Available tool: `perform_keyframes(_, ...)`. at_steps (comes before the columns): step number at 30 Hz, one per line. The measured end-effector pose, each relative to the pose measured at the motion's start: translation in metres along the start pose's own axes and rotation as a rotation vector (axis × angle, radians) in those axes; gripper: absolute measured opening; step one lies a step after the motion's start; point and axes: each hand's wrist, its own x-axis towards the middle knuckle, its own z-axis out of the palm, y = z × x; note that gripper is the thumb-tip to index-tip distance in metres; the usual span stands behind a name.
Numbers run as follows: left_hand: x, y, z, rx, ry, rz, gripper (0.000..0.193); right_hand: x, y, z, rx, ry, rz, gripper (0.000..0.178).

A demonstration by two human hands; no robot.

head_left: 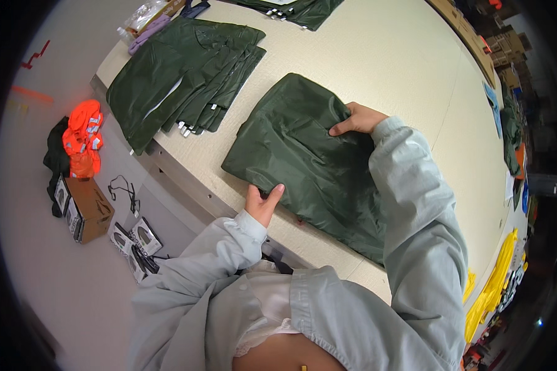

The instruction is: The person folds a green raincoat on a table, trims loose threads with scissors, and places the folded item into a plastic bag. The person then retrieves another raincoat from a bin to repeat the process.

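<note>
A folded dark green garment point(303, 142) of thin, shiny, creased fabric lies on the pale table in front of me. Its near left edge is pinched in my left hand point(262, 205), thumb on top and the fingers hidden beneath. On the far right side my right hand point(360, 120) grips the fabric in the same way, its thumb pressed on the upper face. The right sleeve covers part of the garment's right end. Farther left, a pile of similar dark green garments point(185, 74) shows several small white tags along its edges.
The cream table point(408, 68) has a metal-edged side point(185, 179). More green garments point(297, 12) lie at its far end. On the floor to the left are an orange garment point(82, 139), a cardboard box point(91, 210) and small packages point(143, 236). Yellow fabric point(492, 287) hangs at the right.
</note>
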Motion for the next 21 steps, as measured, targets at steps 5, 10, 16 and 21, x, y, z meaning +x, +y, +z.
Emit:
perform_keyframes(5,0.005,0.015,0.012,0.043,-0.004,0.055,0.033,-0.014,-0.002,-0.006,0.247,-0.005,-0.002,0.05)
perform_keyframes(10,0.013,0.032,0.016,-0.072,-0.116,0.002,0.035,-0.025,-0.001,-0.013,0.392,-0.019,-0.105,0.061)
perform_keyframes(16,0.029,0.037,0.037,-0.563,0.174,-0.286,0.04,-0.001,0.02,-0.022,0.401,0.005,-0.108,0.062)
perform_keyframes(21,0.024,0.01,0.035,-0.322,0.459,-0.222,0.039,-0.008,0.01,-0.019,0.055,0.147,-0.252,0.053)
